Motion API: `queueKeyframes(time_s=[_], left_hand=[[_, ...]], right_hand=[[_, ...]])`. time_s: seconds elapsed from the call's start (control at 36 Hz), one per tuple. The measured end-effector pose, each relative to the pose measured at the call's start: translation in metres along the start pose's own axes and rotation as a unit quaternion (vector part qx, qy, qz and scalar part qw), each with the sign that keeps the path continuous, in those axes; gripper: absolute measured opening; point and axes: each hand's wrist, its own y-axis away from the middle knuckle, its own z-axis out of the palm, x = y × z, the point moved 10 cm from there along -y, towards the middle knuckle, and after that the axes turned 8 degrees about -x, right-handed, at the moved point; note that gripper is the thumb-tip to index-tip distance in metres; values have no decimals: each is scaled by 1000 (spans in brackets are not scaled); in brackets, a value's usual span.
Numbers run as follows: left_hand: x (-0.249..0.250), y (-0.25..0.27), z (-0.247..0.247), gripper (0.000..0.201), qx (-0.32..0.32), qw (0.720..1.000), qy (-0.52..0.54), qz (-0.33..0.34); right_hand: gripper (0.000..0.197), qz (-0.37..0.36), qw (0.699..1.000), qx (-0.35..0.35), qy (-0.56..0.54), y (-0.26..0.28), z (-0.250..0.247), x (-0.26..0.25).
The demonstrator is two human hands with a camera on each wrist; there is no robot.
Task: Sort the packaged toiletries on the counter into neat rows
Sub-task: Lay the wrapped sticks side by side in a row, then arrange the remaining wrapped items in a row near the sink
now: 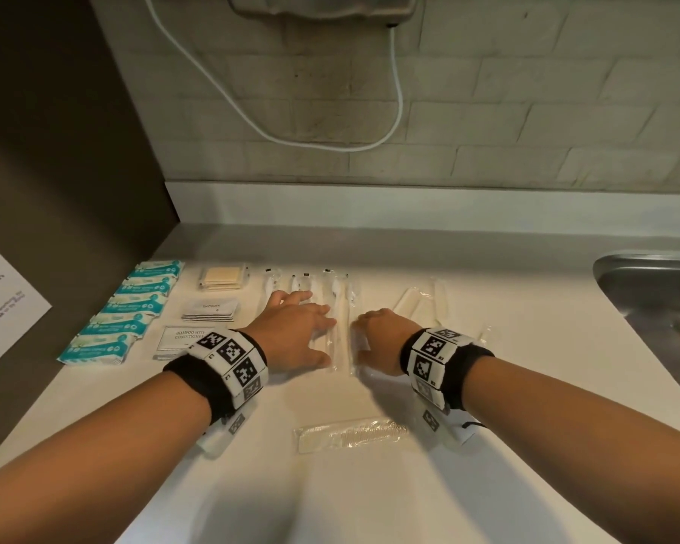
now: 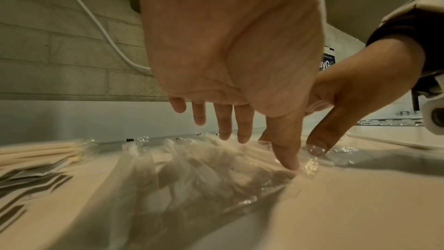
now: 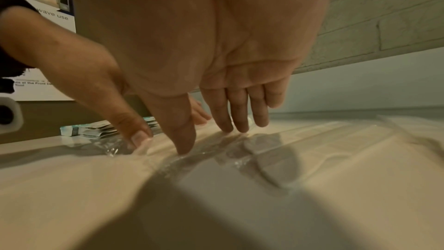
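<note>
Several clear-wrapped toothbrush packets (image 1: 340,308) lie side by side at the middle of the white counter (image 1: 370,484). My left hand (image 1: 299,331) lies flat over the packets (image 2: 192,168), fingers straight, thumb tip pressing the plastic. My right hand (image 1: 373,335) presses straight fingers and thumb on the packets' right edge (image 3: 240,151). Teal wipe packs (image 1: 126,312) form a column at the far left. Beside them sit stacked cream sachets (image 1: 222,276), grey sachets (image 1: 209,310) and a shampoo sachet (image 1: 181,339). A wrapped comb (image 1: 350,433) lies crosswise near me.
More clear-wrapped sticks (image 1: 421,304) lie loose to the right of my right hand. A steel sink (image 1: 660,308) is set into the counter's right end. A dark side panel with a printed notice (image 1: 5,300) bounds the left. A white cable (image 1: 330,143) hangs on the brick wall.
</note>
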Motion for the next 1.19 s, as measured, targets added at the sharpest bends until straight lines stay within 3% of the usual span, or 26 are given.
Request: queueKeyframes(time_s=[0.19, 0.31, 0.36, 0.44, 0.56, 0.64, 0.72, 0.81, 0.94, 1.08, 1.19], left_hand=[[0, -1, -4, 65, 9, 999, 30, 3], [8, -6, -30, 40, 88, 991, 102, 22], [19, -15, -42, 33, 108, 988, 102, 37], [45, -34, -52, 30, 86, 991, 80, 58], [84, -59, -41, 37, 2, 997, 18, 72], [103, -64, -22, 38, -54, 996, -28, 66], [114, -66, -14, 23, -55, 995, -51, 71], [118, -67, -17, 42, -35, 996, -49, 66], [122, -69, -15, 56, -38, 997, -42, 59], [125, -70, -16, 56, -21, 998, -17, 53], [141, -73, -25, 51, 29, 997, 7, 75]], right_hand=[[39, -14, 1000, 26, 0, 14, -7, 0], [27, -32, 996, 78, -18, 43, -14, -6], [27, -70, 997, 0, -23, 55, 2, -12], [26, -100, 991, -94, -9, 72, 25, -17], [11, -87, 992, -82, -43, 83, 33, -6], [11, -49, 991, -101, -77, 90, 38, 12], [16, -51, 990, -113, -61, 99, 41, 25], [15, -51, 990, -117, -57, 102, 37, 41], [12, -46, 991, -77, -96, 101, 2, 76], [21, -37, 979, -1, -203, 104, -52, 127], [21, -9, 967, 33, -252, 106, -80, 166]])
